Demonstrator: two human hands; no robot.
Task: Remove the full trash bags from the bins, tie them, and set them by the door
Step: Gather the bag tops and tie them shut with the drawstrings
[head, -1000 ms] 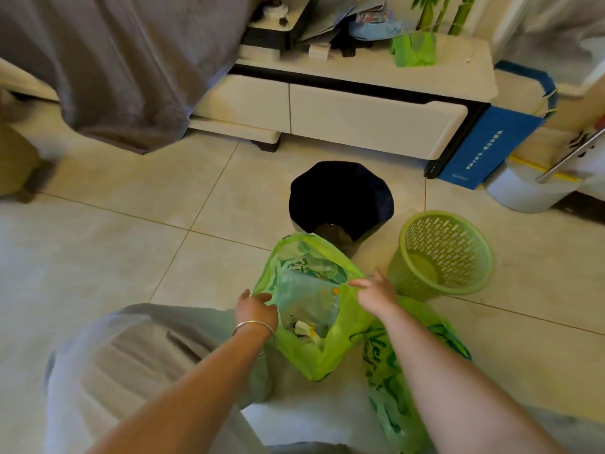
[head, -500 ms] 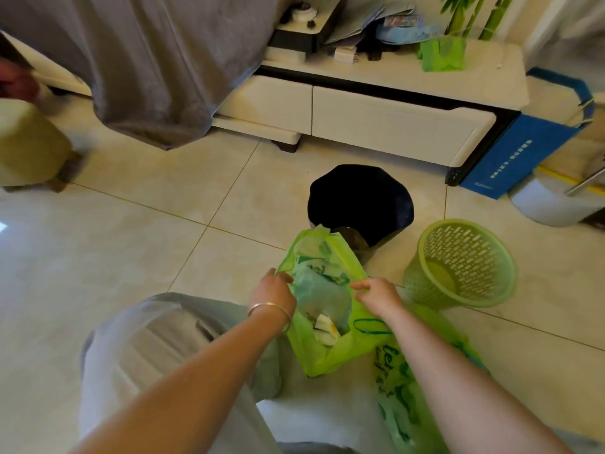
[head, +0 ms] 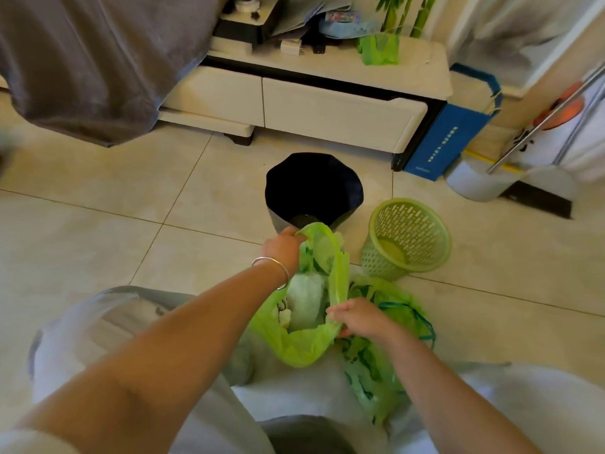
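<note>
An open green trash bag (head: 304,347) with white scraps inside sits on the floor between my knees. My left hand (head: 283,247), a silver bangle on its wrist, grips the bag's far rim near the black-lined bin (head: 314,188). My right hand (head: 355,317) pinches the near rim. A second green bag (head: 376,371) lies crumpled under my right forearm. To the right, a green mesh basket (head: 407,237) stands with no liner in it.
A white TV cabinet (head: 327,106) runs along the back with a small green bag on top. A grey cloth (head: 91,60) hangs at the upper left. A blue box (head: 448,139) and a white stand base (head: 484,181) sit at the right.
My left hand has moved forward along the bag's rim toward the black bin, and my right hand has pulled back toward me, stretching the mouth lengthwise.
</note>
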